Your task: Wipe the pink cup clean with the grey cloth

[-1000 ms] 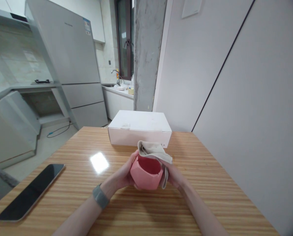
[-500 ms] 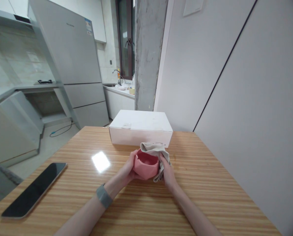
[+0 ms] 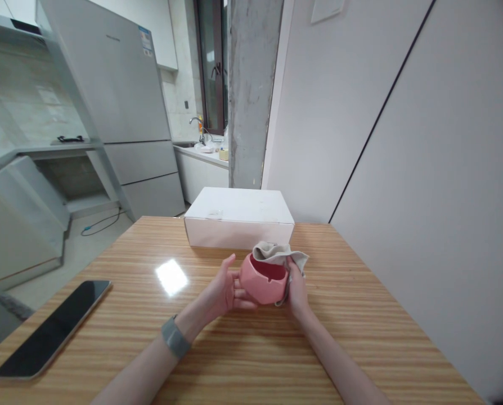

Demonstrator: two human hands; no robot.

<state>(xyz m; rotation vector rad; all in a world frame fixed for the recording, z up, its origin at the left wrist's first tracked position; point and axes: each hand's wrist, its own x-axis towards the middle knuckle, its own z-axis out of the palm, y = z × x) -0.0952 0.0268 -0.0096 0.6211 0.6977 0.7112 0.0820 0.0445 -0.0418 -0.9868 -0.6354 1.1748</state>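
A pink faceted ashtray [image 3: 263,286], its rim notched, is tilted above the table between my hands. My right hand [image 3: 297,287] grips its right side through a grey-beige cloth [image 3: 272,253], which drapes over the far rim and partly into the hollow. On the other side, my left hand [image 3: 228,289] is open, thumb raised and fingers spread, with the fingertips at or just under the ashtray's left side. Whether they bear any weight I cannot tell. A grey band [image 3: 176,336] circles my left wrist.
Behind my hands a white closed box [image 3: 238,219] lies on the wood-grain table [image 3: 251,360]. A dark phone [image 3: 55,329] rests near the left edge. Beyond are a fridge [image 3: 108,84], a sink counter and a concrete pillar [image 3: 254,95]; a white wall runs along the right.
My left hand has loosened from the ashtray and its fingers have opened. The ashtray has moved slightly right and turned, its notch now facing me, while my right hand keeps the cloth against it.
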